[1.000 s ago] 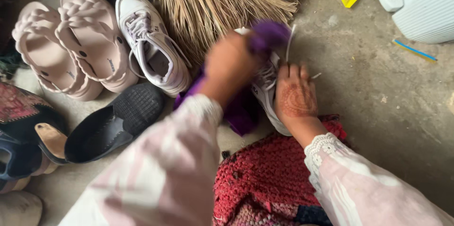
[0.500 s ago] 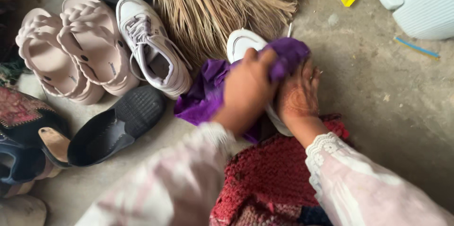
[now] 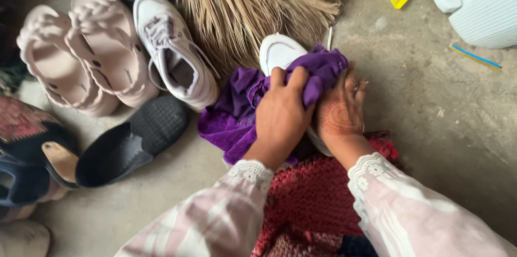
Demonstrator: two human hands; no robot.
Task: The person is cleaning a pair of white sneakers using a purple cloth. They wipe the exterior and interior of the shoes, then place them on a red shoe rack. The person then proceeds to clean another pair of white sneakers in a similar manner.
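white sneaker (image 3: 280, 52): long axis near-far, toe far; mostly hidden under purple cloth (image 3: 237, 111). left hand (image 3: 281, 114) bunches cloth; right hand (image 3: 340, 107) clasps sneaker's right side.

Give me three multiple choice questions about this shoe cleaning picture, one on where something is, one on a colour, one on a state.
1. Where is the second white sneaker?
A. between the pink sandals and the straw broom
B. on the red mat
C. beside the yellow packet

2. What colour is the cloth?
A. green
B. purple
C. white

3. What is the left hand doing?
A. resting open on the floor
B. gripping the cloth on the white sneaker
C. holding the broom

Answers: 1 A, sandals lie left, broom right. 2 B, plainly purple. 3 B, fingers bunch the cloth while the right hand steadies the shoe.
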